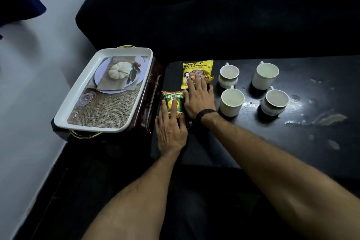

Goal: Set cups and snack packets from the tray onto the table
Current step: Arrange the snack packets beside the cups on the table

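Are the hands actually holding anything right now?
Nothing is gripped. The left hand lies flat on the green packet; the right hand lies flat on the yellow packet's lower edge.

The left hand (171,130) covers the near half of the green packet (174,99). The right hand's fingers (196,84) hide the yellow packet's (196,70) lower print. A dark item under the right wrist is unreadable.

Bare forearms, no sleeves, black band (206,113) on right wrist
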`<state>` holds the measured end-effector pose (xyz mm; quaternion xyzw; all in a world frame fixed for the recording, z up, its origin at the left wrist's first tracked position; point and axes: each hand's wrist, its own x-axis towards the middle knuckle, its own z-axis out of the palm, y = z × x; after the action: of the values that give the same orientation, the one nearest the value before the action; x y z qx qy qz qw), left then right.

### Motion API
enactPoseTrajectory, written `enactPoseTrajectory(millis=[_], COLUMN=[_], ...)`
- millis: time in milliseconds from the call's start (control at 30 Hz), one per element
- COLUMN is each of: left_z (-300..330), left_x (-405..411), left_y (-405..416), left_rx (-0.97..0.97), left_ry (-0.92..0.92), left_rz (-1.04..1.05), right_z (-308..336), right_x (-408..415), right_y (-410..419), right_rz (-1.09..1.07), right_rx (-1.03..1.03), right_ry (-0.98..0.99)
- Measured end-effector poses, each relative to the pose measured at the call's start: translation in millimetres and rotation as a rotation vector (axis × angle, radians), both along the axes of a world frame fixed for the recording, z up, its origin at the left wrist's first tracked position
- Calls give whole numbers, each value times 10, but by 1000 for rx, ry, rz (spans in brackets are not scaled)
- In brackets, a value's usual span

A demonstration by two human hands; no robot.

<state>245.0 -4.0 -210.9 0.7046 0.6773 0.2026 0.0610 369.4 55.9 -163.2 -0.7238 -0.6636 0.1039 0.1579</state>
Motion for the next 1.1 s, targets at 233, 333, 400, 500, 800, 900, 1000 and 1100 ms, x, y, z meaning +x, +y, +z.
enactPoseTrajectory(millis=[233, 333, 400, 500, 800, 900, 1000, 1100], left_z=[23, 25, 29, 36, 68, 52, 54, 56], left_x=[1, -6, -8, -5, 7, 8, -5, -7], left_y=[-5, -12, -7, -14, -27, -16, -24, -24], left_rx=[10, 4, -6, -9, 1, 3, 24, 7], left_ry=[-16, -7, -6, -6, 10, 13, 24, 16], left_rz=[-9, -19, -19, -18, -16, -20, -27, -41], right_z=[-253, -268, -255, -240, -228, -221, -205, -170], right_x=[-32, 2, 3, 2, -16, -10, -24, -41], right_y=[-614, -599, -551, -498, -504, -501, -549, -579], right_rz=[-34, -86, -95, -98, -97, -87, -87, -86], right_rx=[27, 8, 5, -19, -54, -57, -44, -61], right_ry=[-49, -40, -47, -46, -38, -37, -35, -20])
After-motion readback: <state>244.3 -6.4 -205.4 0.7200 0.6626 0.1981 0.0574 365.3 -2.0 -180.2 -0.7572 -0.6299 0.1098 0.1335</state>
